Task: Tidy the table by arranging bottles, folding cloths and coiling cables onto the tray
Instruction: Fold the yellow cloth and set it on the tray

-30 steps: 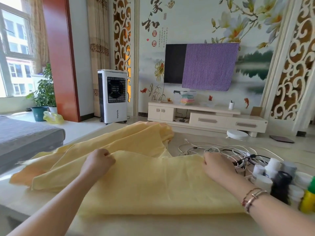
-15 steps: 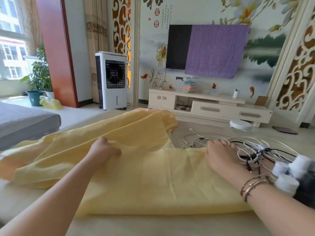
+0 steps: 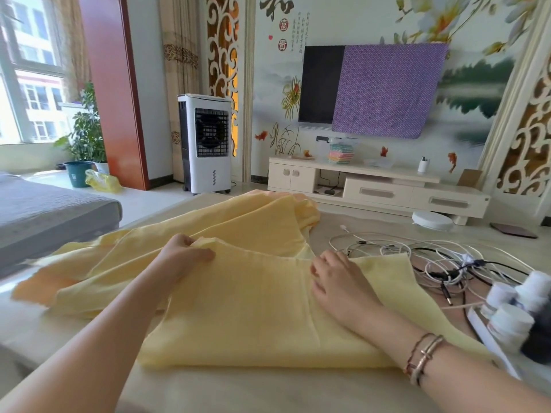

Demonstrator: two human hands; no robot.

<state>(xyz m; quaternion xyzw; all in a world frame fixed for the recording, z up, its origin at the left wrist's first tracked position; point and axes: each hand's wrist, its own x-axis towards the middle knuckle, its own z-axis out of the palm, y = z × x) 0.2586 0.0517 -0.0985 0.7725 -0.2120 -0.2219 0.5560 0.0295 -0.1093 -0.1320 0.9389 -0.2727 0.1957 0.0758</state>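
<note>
A large pale yellow cloth lies partly folded across the table. My left hand pinches the far edge of its top layer, thumb over the fabric. My right hand rests on the same layer further right, fingers spread and slightly bent. A tangle of white and black cables lies right of the cloth. Several white-capped bottles and a dark one stand on a white tray at the right edge.
A grey sofa stands to the left of the table. Beyond the table are a white air cooler, a TV cabinet and a white round device on the floor.
The view has tilted and shifted. My right hand moved left along the cloth's far edge, away from the cables. My left hand stays on the edge and has lifted it slightly.
</note>
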